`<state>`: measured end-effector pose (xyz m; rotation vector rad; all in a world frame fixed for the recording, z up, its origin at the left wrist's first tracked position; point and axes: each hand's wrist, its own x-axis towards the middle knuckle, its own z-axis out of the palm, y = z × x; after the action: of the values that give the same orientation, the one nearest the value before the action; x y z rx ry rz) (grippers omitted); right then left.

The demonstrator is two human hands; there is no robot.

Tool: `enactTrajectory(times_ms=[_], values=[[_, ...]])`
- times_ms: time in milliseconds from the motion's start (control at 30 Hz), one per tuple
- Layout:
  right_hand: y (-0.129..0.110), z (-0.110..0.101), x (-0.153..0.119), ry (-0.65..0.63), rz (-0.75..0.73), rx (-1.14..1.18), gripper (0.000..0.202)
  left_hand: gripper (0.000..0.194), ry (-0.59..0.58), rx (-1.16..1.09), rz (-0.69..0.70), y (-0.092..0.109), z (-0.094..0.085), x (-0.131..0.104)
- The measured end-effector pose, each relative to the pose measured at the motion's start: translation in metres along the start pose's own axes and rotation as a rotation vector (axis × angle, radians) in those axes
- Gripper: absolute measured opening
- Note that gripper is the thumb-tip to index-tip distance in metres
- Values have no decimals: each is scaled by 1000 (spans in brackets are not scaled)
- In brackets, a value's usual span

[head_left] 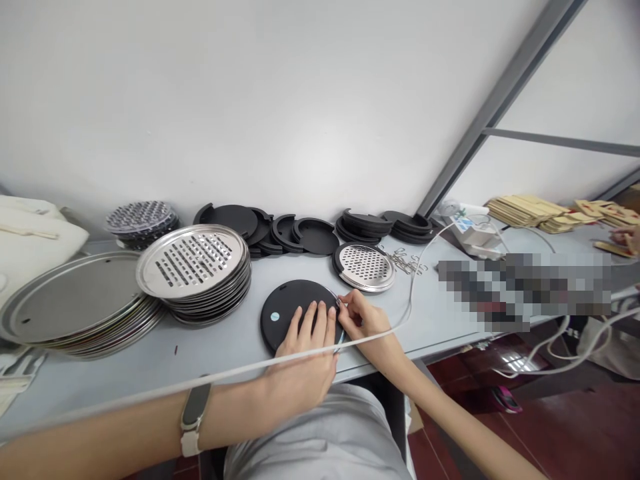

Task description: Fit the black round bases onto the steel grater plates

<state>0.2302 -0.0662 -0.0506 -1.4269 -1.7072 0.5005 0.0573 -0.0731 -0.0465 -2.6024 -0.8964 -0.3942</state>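
Note:
In the middle of the table lies a round black disc with a small pale blue sticker, flat side up. My left hand rests flat on it with the fingers stretched out, pressing its right half. At the disc's right rim, my right hand is closed in a pinch around a small metal wire piece, mostly hidden by the fingers. A thin shiny edge shows under the disc beside that hand. Just behind, a perforated metal grater plate sits in a black holder. Several loose wire hooks are scattered to its right.
Stacked grater plates and larger metal trays stand at left. Black round holders line the wall. A white cable crosses in front of my hands. At far right, a co-worker's hand is near wooden pieces.

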Motion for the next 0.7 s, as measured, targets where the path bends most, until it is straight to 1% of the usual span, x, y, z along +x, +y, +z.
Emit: enactTrajectory(times_ms=[300, 367, 400, 467, 500, 533, 600, 633, 700], values=[[3, 4, -5, 45, -46, -59, 6, 60, 4, -22, -2, 0, -1, 1], [1, 6, -10, 48, -53, -62, 5, 60, -1, -8, -35, -1, 1, 2], [0, 7, -12, 27, -63, -57, 5, 59, -9, 4, -64, -2, 2, 3], [-3, 7, -16, 36, -78, -28, 8, 58, -27, 27, -102, -3, 3, 4], [-4, 6, -16, 29, -59, -3, 7, 58, -31, 33, -103, -4, 3, 5], [-5, 4, -15, 52, -21, 24, 7, 59, -32, 34, -96, -5, 3, 5], [-6, 0, -10, 127, 30, 64, 8, 60, -25, 26, -82, -6, 2, 5], [-6, -3, -8, 144, 36, 69, 9, 60, -23, 19, -80, -7, 2, 4], [-6, -6, -5, 138, 39, 80, 11, 59, -21, 0, -64, -7, 1, 3]])
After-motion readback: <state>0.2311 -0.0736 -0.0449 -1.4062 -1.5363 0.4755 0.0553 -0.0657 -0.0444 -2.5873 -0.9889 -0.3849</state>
